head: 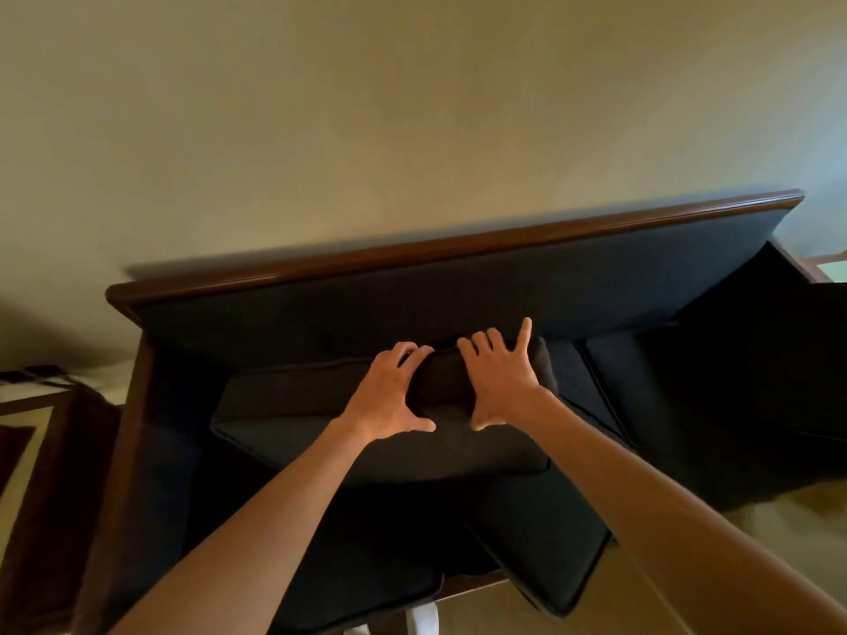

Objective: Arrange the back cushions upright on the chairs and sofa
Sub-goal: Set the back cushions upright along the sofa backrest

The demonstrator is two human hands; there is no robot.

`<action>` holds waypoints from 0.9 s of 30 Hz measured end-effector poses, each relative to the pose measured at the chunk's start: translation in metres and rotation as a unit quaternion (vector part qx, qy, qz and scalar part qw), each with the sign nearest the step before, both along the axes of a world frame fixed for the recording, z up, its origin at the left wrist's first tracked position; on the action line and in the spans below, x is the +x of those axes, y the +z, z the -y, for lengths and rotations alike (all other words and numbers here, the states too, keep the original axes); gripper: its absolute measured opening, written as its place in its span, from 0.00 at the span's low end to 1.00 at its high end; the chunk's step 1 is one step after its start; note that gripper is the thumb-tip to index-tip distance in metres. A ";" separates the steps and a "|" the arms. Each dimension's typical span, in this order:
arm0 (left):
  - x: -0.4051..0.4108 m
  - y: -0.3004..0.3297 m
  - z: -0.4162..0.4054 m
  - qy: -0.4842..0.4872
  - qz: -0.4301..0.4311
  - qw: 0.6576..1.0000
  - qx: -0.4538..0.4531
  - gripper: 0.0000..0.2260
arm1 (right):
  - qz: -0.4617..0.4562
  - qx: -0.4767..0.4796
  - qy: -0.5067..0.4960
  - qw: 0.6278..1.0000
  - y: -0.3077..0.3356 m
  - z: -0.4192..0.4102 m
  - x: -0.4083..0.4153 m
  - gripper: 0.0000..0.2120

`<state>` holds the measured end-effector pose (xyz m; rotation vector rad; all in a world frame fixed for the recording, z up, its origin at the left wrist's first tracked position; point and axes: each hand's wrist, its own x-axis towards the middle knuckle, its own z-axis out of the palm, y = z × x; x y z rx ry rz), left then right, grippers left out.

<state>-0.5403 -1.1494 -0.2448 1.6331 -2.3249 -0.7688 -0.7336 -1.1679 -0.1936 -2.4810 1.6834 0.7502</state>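
While both arms reach forward over the seat, the left hand and the right hand grip the top edge of a dark navy rectangular fabric back cushion, fingers curled over its far side and thumbs on the near face. The right hand's fingers are spread, one pointing up against the padding behind.

The cushion sits on the long dark upholstered sofa with a brown wooden top rail, tilted, its top edge close to the backrest padding but not seated flat against it. A second dark navy piped cushion lies skewed on the seat's front edge, one corner overhanging the floor. A patterned rug shows at far left.

Judgement: the step in hand is standing this first cushion upright. The next move calls for pushing the top edge back until it meets the backrest, squaring the cushion to the rail and bedding its base into the seat crease. The overhanging cushion is not yet dealt with and appears liable to slide off.
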 end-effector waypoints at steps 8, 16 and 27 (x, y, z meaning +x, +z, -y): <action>0.072 -0.026 -0.017 0.003 0.074 0.997 -0.034 0.53 | -0.016 0.017 0.008 1.000 -0.007 0.000 0.069 0.52; 0.133 -0.043 -0.024 0.028 0.064 0.997 -0.012 0.51 | 0.011 0.023 0.062 0.998 -0.022 -0.009 0.127 0.53; 0.220 -0.027 -0.004 0.029 0.118 0.993 0.012 0.48 | 0.052 0.043 0.051 0.996 -0.006 0.016 0.173 0.51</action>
